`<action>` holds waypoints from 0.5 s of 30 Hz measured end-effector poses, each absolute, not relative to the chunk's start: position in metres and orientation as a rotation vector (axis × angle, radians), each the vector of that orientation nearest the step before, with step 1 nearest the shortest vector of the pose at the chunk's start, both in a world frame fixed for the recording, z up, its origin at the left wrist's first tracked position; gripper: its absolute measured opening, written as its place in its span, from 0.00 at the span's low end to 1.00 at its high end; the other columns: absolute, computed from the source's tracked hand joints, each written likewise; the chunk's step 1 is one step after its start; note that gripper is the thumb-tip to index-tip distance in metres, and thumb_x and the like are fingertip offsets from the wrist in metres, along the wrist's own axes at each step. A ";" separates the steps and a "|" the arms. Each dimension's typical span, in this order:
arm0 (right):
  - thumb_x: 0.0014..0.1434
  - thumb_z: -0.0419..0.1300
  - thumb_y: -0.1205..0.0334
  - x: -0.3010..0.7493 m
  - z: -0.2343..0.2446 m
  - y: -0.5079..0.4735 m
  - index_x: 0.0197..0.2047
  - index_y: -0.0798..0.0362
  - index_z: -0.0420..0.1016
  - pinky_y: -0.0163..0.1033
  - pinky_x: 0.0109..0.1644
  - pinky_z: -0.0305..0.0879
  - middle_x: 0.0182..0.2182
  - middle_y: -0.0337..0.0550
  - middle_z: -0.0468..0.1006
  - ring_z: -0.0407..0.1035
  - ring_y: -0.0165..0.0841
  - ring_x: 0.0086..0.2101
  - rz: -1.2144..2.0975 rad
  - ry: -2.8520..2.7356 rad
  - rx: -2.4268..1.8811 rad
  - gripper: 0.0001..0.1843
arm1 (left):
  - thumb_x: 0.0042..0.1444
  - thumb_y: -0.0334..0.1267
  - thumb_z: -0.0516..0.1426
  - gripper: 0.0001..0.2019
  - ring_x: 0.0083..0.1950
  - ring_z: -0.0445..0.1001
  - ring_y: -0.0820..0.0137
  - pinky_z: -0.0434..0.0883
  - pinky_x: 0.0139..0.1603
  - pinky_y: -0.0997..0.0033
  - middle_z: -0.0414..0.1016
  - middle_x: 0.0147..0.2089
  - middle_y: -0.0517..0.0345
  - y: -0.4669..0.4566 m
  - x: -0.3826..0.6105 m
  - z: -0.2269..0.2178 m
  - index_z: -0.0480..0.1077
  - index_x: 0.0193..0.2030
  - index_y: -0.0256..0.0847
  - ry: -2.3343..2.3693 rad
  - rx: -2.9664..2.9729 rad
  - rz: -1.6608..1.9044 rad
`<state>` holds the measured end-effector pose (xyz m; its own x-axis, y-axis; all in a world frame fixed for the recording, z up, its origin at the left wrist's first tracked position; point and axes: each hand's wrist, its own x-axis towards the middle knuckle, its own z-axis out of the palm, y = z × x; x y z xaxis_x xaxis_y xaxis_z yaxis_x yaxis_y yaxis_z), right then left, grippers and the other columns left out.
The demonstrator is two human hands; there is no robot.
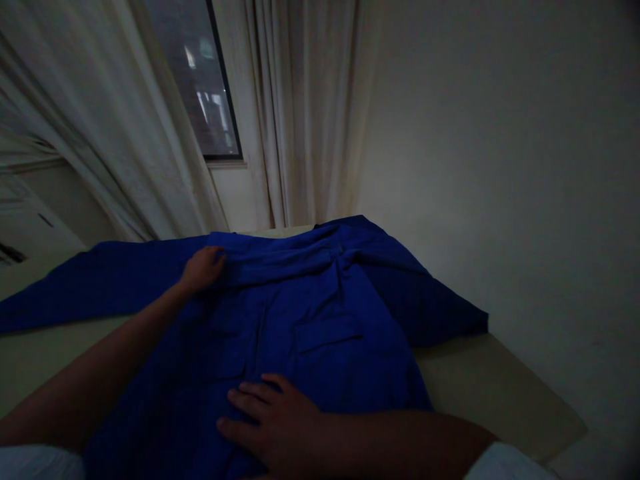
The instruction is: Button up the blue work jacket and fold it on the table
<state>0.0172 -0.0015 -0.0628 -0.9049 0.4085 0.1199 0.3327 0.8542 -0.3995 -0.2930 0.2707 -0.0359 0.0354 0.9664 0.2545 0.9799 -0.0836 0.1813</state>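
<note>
A blue long-sleeved jacket (380,360) lies spread out, front side up, its sleeves reaching out to both sides. Its collar (280,263) is at the far end, and a flap pocket (327,333) shows on the chest. At the left part of the collar, my left hand (203,268) has its fingers curled closed on the cloth. Nearer to me, my right hand (280,420) rests flat on the jacket's front with its fingers spread, holding nothing.
The jacket lies on a pale yellowish surface (500,387) that runs up to a plain wall (500,167) on the right. Light curtains (310,120) hang behind it beside a dark window (210,93). The room is dim.
</note>
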 end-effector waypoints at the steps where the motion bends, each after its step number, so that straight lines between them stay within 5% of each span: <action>1: 0.73 0.53 0.40 0.018 -0.063 -0.002 0.78 0.50 0.51 0.60 0.77 0.47 0.77 0.55 0.50 0.46 0.46 0.75 0.567 -2.829 -0.571 0.39 | 0.71 0.47 0.46 0.28 0.70 0.69 0.52 0.65 0.71 0.50 0.70 0.71 0.41 0.271 -0.271 -0.038 0.66 0.70 0.36 -2.025 -2.312 -0.451; 4: 0.73 0.54 0.40 0.018 -0.057 -0.002 0.78 0.48 0.53 0.57 0.77 0.46 0.77 0.53 0.52 0.49 0.44 0.74 0.711 -2.792 -0.564 0.38 | 0.72 0.55 0.41 0.32 0.79 0.55 0.51 0.56 0.75 0.40 0.54 0.80 0.49 0.269 -0.220 -0.057 0.55 0.79 0.49 -1.918 -2.504 -0.271; 7: 0.72 0.55 0.38 0.022 -0.035 0.017 0.76 0.48 0.58 0.48 0.74 0.55 0.74 0.51 0.60 0.57 0.41 0.71 0.881 -2.531 -0.713 0.37 | 0.72 0.58 0.39 0.34 0.81 0.48 0.49 0.47 0.76 0.35 0.47 0.82 0.50 0.263 -0.202 -0.084 0.51 0.80 0.50 -1.918 -2.536 -0.076; 11: 0.73 0.53 0.36 0.068 0.005 0.093 0.75 0.48 0.59 0.45 0.58 0.72 0.57 0.50 0.79 0.76 0.39 0.53 0.819 -2.002 -1.192 0.37 | 0.72 0.59 0.37 0.35 0.81 0.49 0.50 0.44 0.77 0.38 0.48 0.82 0.50 0.255 -0.206 -0.102 0.51 0.81 0.49 -1.847 -2.499 -0.162; 15: 0.73 0.50 0.36 0.179 0.018 0.170 0.77 0.52 0.54 0.50 0.58 0.70 0.52 0.57 0.81 0.78 0.45 0.50 0.404 -1.588 -1.907 0.40 | 0.73 0.58 0.36 0.35 0.80 0.53 0.52 0.42 0.78 0.41 0.55 0.80 0.49 0.248 -0.205 -0.099 0.53 0.80 0.47 -1.829 -2.451 -0.295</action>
